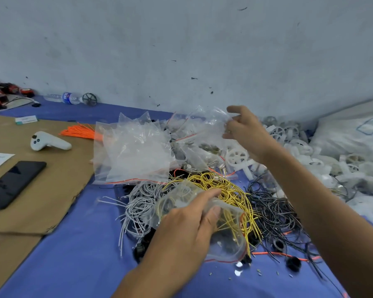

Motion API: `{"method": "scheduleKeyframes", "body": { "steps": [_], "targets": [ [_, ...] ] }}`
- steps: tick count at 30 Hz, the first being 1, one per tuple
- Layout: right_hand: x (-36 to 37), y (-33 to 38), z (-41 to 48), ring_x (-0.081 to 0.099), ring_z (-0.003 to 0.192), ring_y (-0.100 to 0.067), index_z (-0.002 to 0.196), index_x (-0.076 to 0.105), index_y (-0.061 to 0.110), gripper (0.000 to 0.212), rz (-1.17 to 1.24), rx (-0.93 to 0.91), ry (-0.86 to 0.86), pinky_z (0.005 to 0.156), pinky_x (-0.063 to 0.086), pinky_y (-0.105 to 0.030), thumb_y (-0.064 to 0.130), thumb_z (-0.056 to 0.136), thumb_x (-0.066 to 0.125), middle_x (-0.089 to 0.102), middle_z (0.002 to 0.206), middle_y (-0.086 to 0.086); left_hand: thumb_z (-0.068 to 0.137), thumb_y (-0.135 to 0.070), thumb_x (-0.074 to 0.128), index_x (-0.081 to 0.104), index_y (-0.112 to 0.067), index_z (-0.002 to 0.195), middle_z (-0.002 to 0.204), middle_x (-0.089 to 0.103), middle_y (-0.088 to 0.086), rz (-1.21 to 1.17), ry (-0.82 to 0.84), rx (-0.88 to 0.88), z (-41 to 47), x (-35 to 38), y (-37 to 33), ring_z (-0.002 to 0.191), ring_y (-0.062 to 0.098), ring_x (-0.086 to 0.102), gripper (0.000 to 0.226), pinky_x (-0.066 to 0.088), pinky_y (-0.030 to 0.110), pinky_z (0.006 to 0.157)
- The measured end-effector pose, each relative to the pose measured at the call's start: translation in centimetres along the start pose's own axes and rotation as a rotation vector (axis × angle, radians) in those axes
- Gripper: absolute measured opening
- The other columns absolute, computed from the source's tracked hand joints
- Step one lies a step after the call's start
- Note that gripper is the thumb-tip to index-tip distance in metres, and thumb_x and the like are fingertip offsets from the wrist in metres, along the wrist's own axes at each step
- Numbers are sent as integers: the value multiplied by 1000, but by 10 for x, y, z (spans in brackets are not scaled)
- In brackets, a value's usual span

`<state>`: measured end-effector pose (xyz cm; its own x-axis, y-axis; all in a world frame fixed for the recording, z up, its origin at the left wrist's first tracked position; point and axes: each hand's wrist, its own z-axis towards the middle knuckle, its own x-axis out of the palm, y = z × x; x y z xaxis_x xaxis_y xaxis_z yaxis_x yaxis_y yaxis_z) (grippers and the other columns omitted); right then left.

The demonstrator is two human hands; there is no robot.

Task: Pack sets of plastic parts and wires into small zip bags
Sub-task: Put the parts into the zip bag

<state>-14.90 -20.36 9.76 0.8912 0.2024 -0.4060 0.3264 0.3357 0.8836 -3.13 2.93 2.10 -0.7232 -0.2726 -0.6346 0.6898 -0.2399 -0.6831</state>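
Observation:
My left hand [187,224] grips a small clear zip bag [226,239] holding wires and parts, low over the wire piles. My right hand [243,130] is raised at the back with its fingers pinched on an empty clear bag [207,121] lifted from the bag heap. Below lie tangles of white wires [136,203], yellow wires [224,186] and black wires [276,209]. A large clear bag stuffed with small zip bags [134,149] sits behind them. White plastic wheels and parts [289,143] are heaped at the right.
Blue cloth [78,250] covers the table; cardboard [52,181] lies at the left with a black phone [11,183], a white controller [47,143] and orange wires [80,132]. A water bottle [67,97] lies by the wall. A white sack [353,134] stands far right.

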Motion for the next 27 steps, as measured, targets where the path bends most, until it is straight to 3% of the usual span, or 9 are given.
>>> {"method": "scheduleKeyframes", "body": {
  "steps": [4,7,11,14,17,19,21,24,27],
  "targets": [
    [-44,12,-63,62,78,-9,94,77,19,28,301,-67,33,78,53,-20,8,81,56,68,92,-2,100,-51,41,45,-54,121,68,56,-20,-12,-42,-7,4,-1,1,63,4,54,22,35,19,53],
    [-72,21,-111,63,74,-9,71,74,18,28,599,-59,52,77,55,-27,-1,83,56,68,79,3,100,-49,43,52,-46,118,66,57,-24,-30,-62,-43,9,1,0,65,2,57,21,38,24,57],
    [-80,26,-162,61,69,-12,76,67,16,10,855,63,89,64,57,-27,6,73,66,62,80,1,99,-50,43,58,-42,118,67,55,-36,4,-91,-62,12,6,-3,64,-2,53,25,34,23,58],
    [-67,28,-182,63,73,-13,86,64,12,21,878,130,95,63,58,-26,7,66,68,61,87,-4,99,-49,44,61,-40,119,63,55,-31,34,-98,-59,14,7,-6,64,0,52,27,37,27,60],
    [-48,28,-188,65,76,-16,79,69,9,10,910,122,14,68,58,-28,3,73,63,66,84,-6,99,-48,43,61,-39,122,75,63,-25,55,-96,-40,15,6,-9,77,3,59,31,45,29,69],
    [-29,22,-197,65,80,-14,78,70,12,16,820,45,-64,75,56,-29,1,85,61,68,83,-1,101,-46,42,61,-39,125,92,70,-20,63,-102,-36,16,6,-9,84,5,61,32,44,26,71],
    [-4,2,-211,62,83,-8,85,71,19,13,367,-114,-117,78,50,-27,10,88,63,67,86,8,102,-44,42,62,-36,126,102,72,-17,60,-132,-31,18,5,-9,90,8,62,33,42,23,73],
    [35,-29,-223,56,96,-4,90,68,23,14,-204,-264,144,79,43,-26,14,90,57,61,95,12,102,-42,43,60,-35,130,114,72,-9,76,-95,-32,19,6,-12,104,15,63,34,47,31,88],
    [53,-26,-205,47,79,3,77,47,26,26,-307,-238,310,66,40,-26,0,84,49,47,78,21,103,-43,39,51,-40,139,117,71,-1,155,41,-7,13,12,-18,109,23,63,38,47,37,91]
  ]
}}
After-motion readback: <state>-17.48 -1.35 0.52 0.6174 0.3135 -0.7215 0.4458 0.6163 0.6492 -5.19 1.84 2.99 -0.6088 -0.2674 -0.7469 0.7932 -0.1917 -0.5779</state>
